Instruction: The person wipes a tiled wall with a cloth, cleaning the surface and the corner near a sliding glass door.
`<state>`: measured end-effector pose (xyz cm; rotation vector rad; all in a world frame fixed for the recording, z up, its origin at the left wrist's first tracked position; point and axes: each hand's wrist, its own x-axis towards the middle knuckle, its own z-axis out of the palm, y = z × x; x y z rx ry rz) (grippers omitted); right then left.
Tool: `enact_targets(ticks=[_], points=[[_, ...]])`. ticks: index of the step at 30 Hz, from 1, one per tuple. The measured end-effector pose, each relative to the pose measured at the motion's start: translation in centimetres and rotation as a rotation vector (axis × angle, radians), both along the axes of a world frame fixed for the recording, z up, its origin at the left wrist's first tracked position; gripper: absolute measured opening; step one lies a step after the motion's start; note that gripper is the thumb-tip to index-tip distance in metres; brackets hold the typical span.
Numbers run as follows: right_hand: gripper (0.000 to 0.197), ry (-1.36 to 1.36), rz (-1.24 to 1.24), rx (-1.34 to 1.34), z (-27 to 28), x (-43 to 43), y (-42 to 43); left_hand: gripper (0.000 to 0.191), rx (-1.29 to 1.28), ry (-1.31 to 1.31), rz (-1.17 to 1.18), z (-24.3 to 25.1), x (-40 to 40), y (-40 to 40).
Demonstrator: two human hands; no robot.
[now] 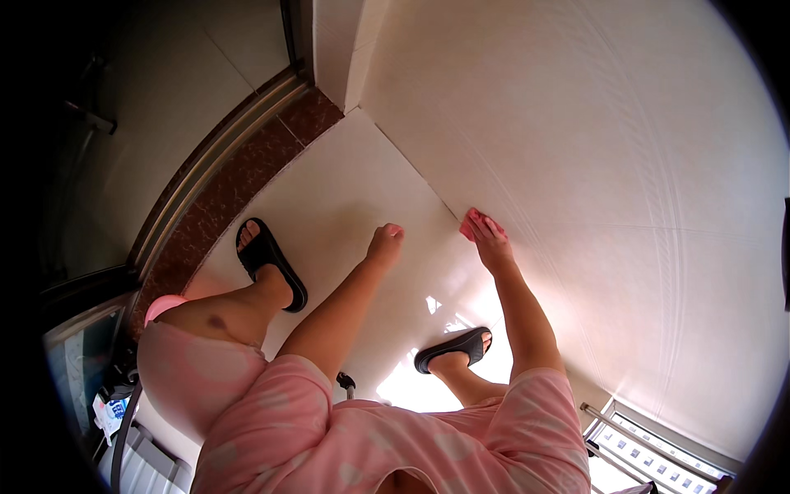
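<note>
My right hand [492, 247] presses a pink cloth [469, 228] against the pale tiled wall [574, 185], just above the seam where the wall meets the floor. The cloth is bunched under and around the fingers. To its left, my left hand [386, 242] is curled into a loose fist over the light floor tiles [345, 179]. I see nothing in that fist, though its inner side is hidden. Both forearms reach forward between my feet, which wear a black slide sandal [274, 265] on the left and another black slide sandal [457, 349] on the right.
A dark red marble threshold [228, 167] with a metal door track [185, 185] curves along the left. Behind my left leg shows the rim of a pink basin [162, 305]. A black-tipped metal pole end [347, 383] is near my body. Metal rails [617, 426] stand by a window at lower right.
</note>
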<state>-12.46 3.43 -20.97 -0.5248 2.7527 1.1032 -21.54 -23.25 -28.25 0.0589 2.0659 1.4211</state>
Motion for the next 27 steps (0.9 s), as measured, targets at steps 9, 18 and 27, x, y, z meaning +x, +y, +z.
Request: enact_targets(ticks=[9,18,27], points=[[0.045,0.246,-0.002,-0.420,11.1,-8.6,-3.8,0.025,0.062,0.054,-0.004,5.0,0.7,2.8],[0.037,0.331,-0.027,-0.255,18.9,6.0,1.8,0.027,0.142,0.161,-0.229,6.6,6.6,7.7],[0.019,0.633,-0.641,-0.373,22.8,23.8,0.8,0.029,0.292,0.118,-0.386,18.8,10.9,10.6]])
